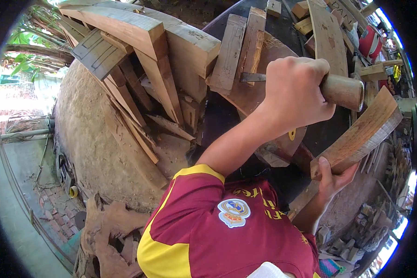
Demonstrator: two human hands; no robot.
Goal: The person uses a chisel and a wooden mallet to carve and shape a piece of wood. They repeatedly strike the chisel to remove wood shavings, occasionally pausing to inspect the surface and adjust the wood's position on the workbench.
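Note:
My left hand [296, 88] is wrapped round a chisel-like tool, with its thick wooden handle [343, 92] sticking out to the right and its metal blade [252, 77] extending left, just below two upright wooden blocks [229, 48]. My right hand [336, 180], lower at the right, grips the lower end of a slightly curved wooden piece [361, 129], tilted up to the right, thumb across its face. A dark work surface [215, 120] with a brown board [285, 53] on it lies beneath the tool; a small yellow-handled object [292, 133] is partly hidden under my left forearm.
Long curved timbers [185, 41] and leaning planks lie at the left, beside pale dirt ground [83, 139]. A gnarled wood slab [102, 236] is at the lower left. Boards, offcuts and a red object [368, 41] crowd the upper right; small blocks [356, 241] pile at the lower right.

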